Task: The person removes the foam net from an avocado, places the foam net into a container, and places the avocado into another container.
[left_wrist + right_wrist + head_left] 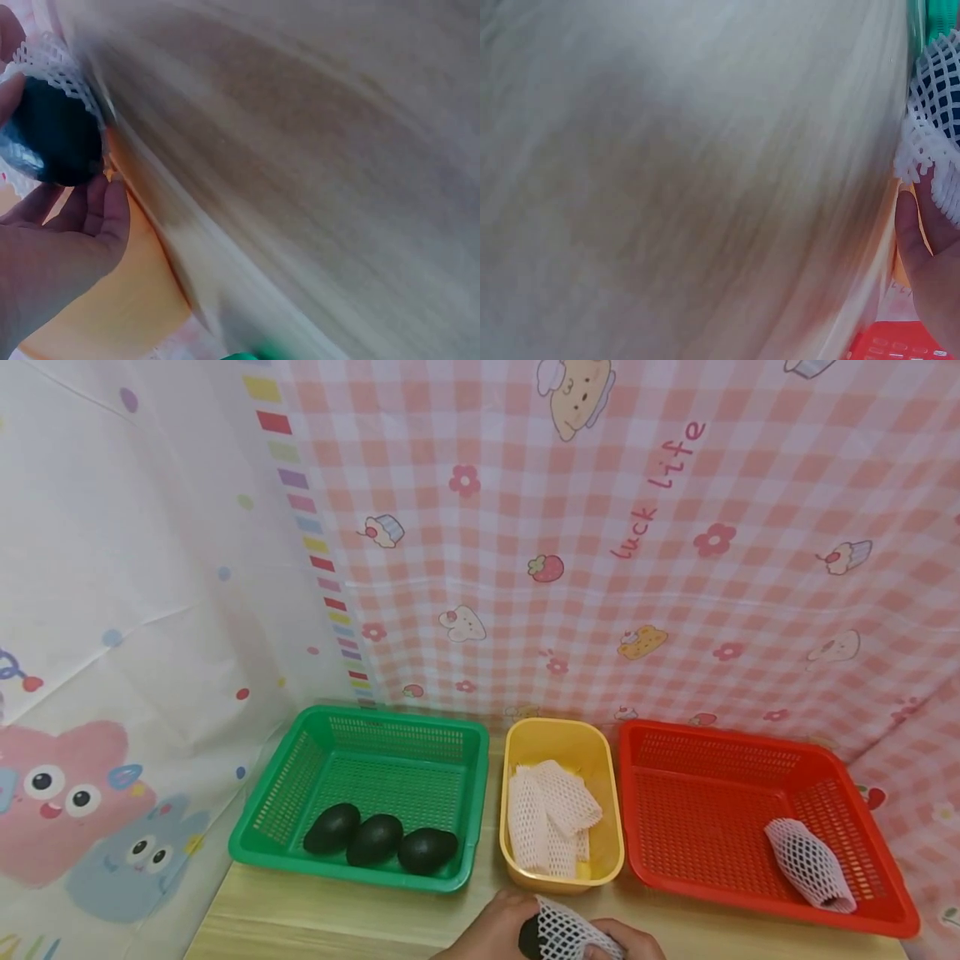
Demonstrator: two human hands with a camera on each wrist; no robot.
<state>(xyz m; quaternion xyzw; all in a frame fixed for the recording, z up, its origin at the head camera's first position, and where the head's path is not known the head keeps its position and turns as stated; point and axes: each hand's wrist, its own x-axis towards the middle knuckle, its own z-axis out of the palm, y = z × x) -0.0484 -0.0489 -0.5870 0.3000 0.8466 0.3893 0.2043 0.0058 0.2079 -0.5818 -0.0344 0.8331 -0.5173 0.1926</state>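
Observation:
At the bottom of the head view, a dark avocado sits partly inside a white foam net sleeve. My left hand grips the avocado's bare end; in the left wrist view its fingertips touch the fruit near the net's edge. My right hand holds the far end of the sleeve, and the right wrist view shows its fingers at the loose net end. Several spare net sleeves lie in the yellow bin just beyond my hands.
On the left, a green basket contains three dark avocados. A red basket on the right holds one netted avocado. All stand on a wooden table, with a checked curtain behind.

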